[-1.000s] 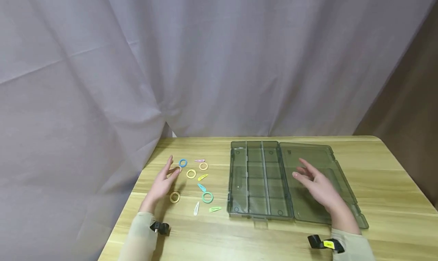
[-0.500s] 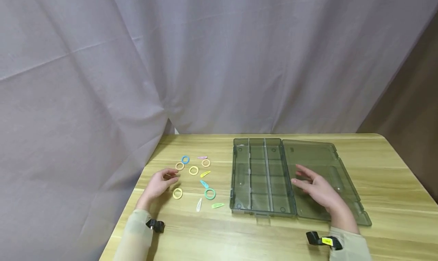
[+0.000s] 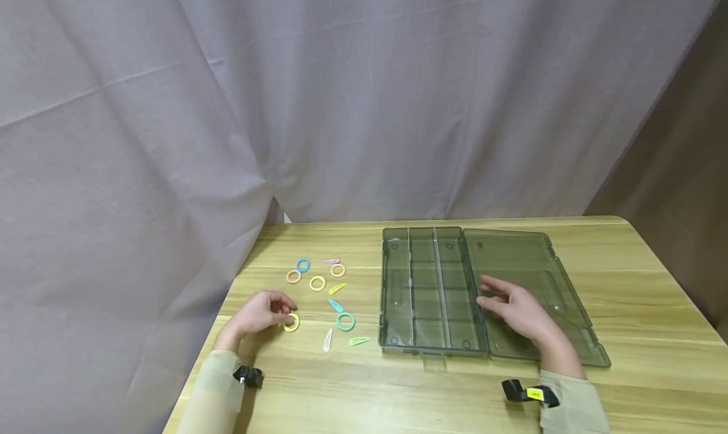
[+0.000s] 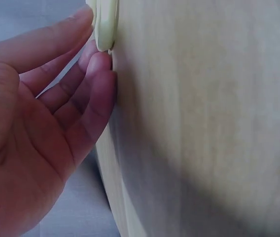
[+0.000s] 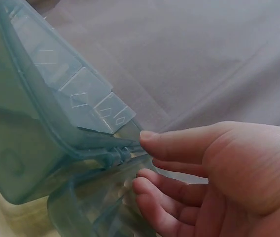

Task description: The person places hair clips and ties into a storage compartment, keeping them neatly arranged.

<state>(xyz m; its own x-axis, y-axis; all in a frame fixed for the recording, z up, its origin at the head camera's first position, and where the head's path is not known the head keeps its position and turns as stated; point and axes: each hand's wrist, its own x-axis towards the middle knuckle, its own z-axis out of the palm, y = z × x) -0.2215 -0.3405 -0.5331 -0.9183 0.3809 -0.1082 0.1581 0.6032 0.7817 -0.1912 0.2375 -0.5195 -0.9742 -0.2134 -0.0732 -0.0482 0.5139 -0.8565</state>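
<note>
I have the left hand (image 3: 258, 313) reaching in from the left, and the yellow ring (image 4: 108, 24) lies just off its fingertips, to the right and low. That offset is what counts here: the ring is flat on the bench (image 3: 318, 390), so it presents only a thin edge to my thumb. Being round, it has no long axis to line up with. My fingers are bent, with the thumb against the near-left rim; whether the pinch has closed, I can't tell.

The left hand is plainly the nearer one. My right hand (image 3: 520, 311) hangs well apart, over the hinge side of the box (image 3: 433, 350) and its laid-back lid (image 3: 523, 251), its fingers loosely bent and holding nothing; I can't make out whether it touches the plastic.

Around the ring I have room: the white clip (image 3: 328, 340) and teal ring (image 3: 345, 331) sit to its right, the orange ring (image 3: 293, 283) beyond it.
</note>
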